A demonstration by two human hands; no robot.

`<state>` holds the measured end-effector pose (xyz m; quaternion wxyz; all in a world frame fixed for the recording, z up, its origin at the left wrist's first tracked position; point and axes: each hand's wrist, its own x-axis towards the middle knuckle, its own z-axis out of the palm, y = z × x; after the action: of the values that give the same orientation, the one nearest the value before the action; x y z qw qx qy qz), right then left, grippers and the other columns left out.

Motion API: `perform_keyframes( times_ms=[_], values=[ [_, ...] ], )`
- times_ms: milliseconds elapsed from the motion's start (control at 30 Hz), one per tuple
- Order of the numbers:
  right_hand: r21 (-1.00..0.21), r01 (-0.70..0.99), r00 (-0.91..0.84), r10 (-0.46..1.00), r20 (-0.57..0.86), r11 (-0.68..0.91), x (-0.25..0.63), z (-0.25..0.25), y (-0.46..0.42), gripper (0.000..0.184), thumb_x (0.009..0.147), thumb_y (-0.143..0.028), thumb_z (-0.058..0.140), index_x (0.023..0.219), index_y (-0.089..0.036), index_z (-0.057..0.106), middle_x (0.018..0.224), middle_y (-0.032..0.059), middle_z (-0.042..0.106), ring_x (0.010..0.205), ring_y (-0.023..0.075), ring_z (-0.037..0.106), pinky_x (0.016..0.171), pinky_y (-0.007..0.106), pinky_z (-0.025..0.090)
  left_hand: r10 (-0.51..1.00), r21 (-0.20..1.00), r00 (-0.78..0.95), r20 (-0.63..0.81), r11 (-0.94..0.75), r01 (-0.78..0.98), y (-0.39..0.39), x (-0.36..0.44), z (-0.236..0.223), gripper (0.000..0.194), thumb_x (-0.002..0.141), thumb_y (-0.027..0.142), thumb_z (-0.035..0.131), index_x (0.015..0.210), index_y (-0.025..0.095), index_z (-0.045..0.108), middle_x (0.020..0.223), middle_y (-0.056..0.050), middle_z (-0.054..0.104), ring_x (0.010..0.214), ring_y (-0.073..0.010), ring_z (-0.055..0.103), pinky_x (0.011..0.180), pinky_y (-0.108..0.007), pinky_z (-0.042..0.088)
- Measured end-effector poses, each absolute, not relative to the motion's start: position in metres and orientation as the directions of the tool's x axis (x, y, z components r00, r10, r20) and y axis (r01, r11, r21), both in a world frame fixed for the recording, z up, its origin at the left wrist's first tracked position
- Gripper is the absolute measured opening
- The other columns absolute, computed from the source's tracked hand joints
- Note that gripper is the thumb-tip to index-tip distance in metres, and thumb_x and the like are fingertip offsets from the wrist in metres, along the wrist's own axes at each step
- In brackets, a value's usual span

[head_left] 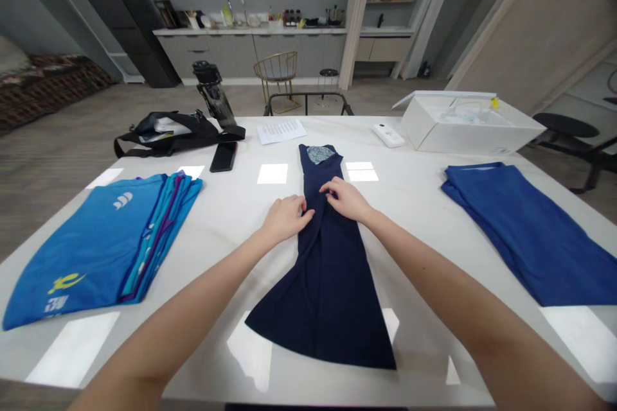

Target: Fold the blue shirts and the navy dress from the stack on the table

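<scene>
Cloth of a dark navy garment [340, 289] lies under both my hands, at the middle of the white table [245, 218]. My left hand [285, 218] is at the cloth's left side, fingers curled and thumb laid out over the fabric; I cannot tell whether it pinches any. My right hand [351, 200] bends its fingers over the garment's upper part, and there too I cannot tell if cloth is caught between them. The garment's broad end flares toward the table's near edge, while its narrow end, showing a pale patterned patch [321, 154], points to the far edge. Along the left edge I have a stack of folded blue clothes [96, 237], the top one bearing white and yellow prints; by the right edge lies a folded blue garment [530, 231]. Toward the far left corner are a phone [224, 157], a black bag [180, 131] and a dark bottle [216, 99]. A printed sheet [282, 130] lies near the middle of the far edge, then a small white device [388, 135], just beside a white box [457, 136] at the far right corner. Beyond the table stand a gold chair [279, 77] and a kitchen counter [250, 31].
</scene>
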<state>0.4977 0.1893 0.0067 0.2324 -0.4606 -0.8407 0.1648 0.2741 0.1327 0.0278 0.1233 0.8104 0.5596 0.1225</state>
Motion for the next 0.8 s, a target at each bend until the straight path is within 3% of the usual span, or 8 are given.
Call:
perform_keyframes(
  times_ms=[167,300,400,533,667,800],
  values=[
    [-0.466,0.61,-0.645,0.743,0.178,0.641,0.488,0.014,0.111,0.036,0.089,-0.009,0.058,0.119,-0.025,0.072,0.109,0.0039,0.06,0.091,0.0171,0.063,0.084,0.029,0.049,0.95,0.267,0.302,-0.077,-0.272,0.924,0.048,0.265,0.037,0.045,0.092,0.067,0.052,0.077,0.026,0.062,0.088,-0.007,0.072,0.089,-0.03,0.071,0.081,-0.042,0.046],
    [-0.317,0.65,-0.693,0.71,0.128,0.691,0.472,0.02,0.066,0.032,0.092,-0.018,0.065,0.123,-0.025,0.07,0.108,0.0055,0.06,0.093,0.0204,0.062,0.081,0.032,0.047,0.955,0.171,0.288,-0.069,-0.273,0.947,-0.003,0.261,0.037,0.028,0.092,0.051,0.056,0.088,0.026,0.068,0.099,-0.011,0.074,0.096,-0.0344,0.07,0.085,-0.048,0.046],
    [-0.2,0.67,-0.702,0.698,0.145,0.715,0.458,0.022,0.04,0.035,0.095,-0.02,0.064,0.129,-0.025,0.067,0.109,0.007,0.06,0.095,0.0219,0.061,0.08,0.033,0.043,0.963,0.146,0.265,-0.05,-0.256,0.956,-0.034,0.261,0.037,0.019,0.092,0.036,0.053,0.092,0.025,0.068,0.096,-0.011,0.075,0.095,-0.0344,0.07,0.084,-0.049,0.045],
    [-0.117,0.652,-0.729,0.662,0.176,0.749,0.449,0.021,0.014,0.021,0.096,-0.013,0.058,0.111,-0.022,0.071,0.106,0.0076,0.062,0.094,0.0216,0.059,0.082,0.035,0.039,0.972,0.199,0.233,0.01,-0.231,0.952,-0.067,0.264,0.036,0.018,0.094,0.025,0.048,0.098,0.026,0.065,0.09,-0.008,0.075,0.09,-0.0302,0.071,0.084,-0.047,0.042],
    [-0.107,0.695,-0.679,0.697,0.23,0.711,0.458,0.018,0.0,0.019,0.1,-0.017,0.053,0.108,-0.02,0.07,0.105,0.0094,0.064,0.095,0.0235,0.059,0.085,0.037,0.038,0.979,0.26,0.164,0.122,-0.191,0.946,-0.091,0.262,0.026,0.02,0.097,0.029,0.048,0.108,0.028,0.064,0.103,-0.008,0.075,0.1,-0.0298,0.068,0.09,-0.048,0.04],
    [-0.124,0.749,-0.614,0.753,0.237,0.65,0.472,0.015,-0.013,0.017,0.099,-0.019,0.056,0.108,-0.019,0.07,0.107,0.0107,0.065,0.096,0.025,0.059,0.084,0.037,0.037,0.982,0.35,0.122,0.145,-0.166,0.922,-0.11,0.258,0.012,0.013,0.093,0.024,0.053,0.097,0.028,0.065,0.098,-0.007,0.074,0.099,-0.0288,0.068,0.091,-0.048,0.041]
  ],
)
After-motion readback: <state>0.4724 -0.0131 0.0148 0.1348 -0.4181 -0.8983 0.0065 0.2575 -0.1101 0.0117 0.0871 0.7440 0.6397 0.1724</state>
